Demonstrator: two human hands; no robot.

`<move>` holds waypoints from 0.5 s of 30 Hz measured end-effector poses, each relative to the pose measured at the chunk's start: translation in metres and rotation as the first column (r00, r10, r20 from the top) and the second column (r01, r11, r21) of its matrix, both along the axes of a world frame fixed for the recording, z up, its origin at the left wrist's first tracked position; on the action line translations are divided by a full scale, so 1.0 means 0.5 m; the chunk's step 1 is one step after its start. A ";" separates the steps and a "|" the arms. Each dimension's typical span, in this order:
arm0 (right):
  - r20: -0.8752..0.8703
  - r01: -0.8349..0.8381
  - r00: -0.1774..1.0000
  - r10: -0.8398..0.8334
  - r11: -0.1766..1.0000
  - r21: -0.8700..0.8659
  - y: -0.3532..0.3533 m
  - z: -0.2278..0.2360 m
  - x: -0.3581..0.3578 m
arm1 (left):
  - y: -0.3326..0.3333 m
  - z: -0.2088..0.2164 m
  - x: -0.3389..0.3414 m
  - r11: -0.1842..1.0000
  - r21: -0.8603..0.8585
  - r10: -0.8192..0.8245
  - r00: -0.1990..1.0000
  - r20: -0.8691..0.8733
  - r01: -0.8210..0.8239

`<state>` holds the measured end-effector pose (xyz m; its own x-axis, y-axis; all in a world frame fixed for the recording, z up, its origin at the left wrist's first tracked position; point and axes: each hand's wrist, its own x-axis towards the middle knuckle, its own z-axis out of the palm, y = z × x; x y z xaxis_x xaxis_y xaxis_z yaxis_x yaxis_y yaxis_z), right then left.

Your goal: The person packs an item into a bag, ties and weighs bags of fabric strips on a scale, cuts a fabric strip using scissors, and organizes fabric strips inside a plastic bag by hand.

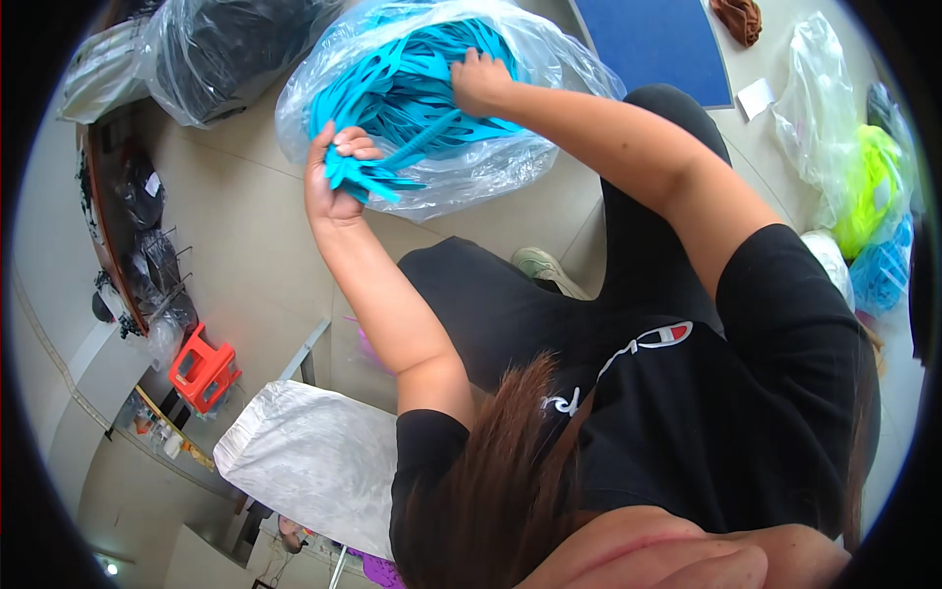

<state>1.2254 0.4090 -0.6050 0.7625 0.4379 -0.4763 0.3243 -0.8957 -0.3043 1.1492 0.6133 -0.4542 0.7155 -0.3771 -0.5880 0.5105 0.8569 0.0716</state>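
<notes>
A large clear plastic bag (471,187) stands open on the floor in front of me, filled with a tangle of turquoise strips (402,74). My left hand (336,182) is closed round a bunch of strips (368,179) at the bag's near left edge, with several loose ends sticking out of the fist. Over the heap at the right, my right hand (481,83) has its fingers curled down onto the strips. A stretch of strips runs from the left fist toward the right hand. The right fingertips are partly hidden.
Black goods in plastic bags (221,54) lie at the far left. A red stool (204,370) stands to the left, near a white-covered surface (309,456). A blue panel (653,44) lies at the far right. Bags with yellow-green (868,191) and blue contents sit at the right.
</notes>
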 end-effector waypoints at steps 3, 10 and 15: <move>-0.768 0.600 0.626 -0.138 0.714 0.361 -0.012 0.096 0.056 | -0.048 -0.006 -0.019 0.940 0.327 -0.102 0.995 -0.001 0.097; -0.953 0.800 0.152 0.262 0.533 0.274 0.003 0.201 -0.073 | -0.157 0.046 -0.057 0.086 0.985 -0.630 0.774 -0.065 0.152; -0.982 0.857 -0.089 0.169 0.515 0.011 -0.012 0.157 -0.055 | -0.046 0.094 -0.069 -0.094 0.971 -0.731 0.647 -0.216 0.219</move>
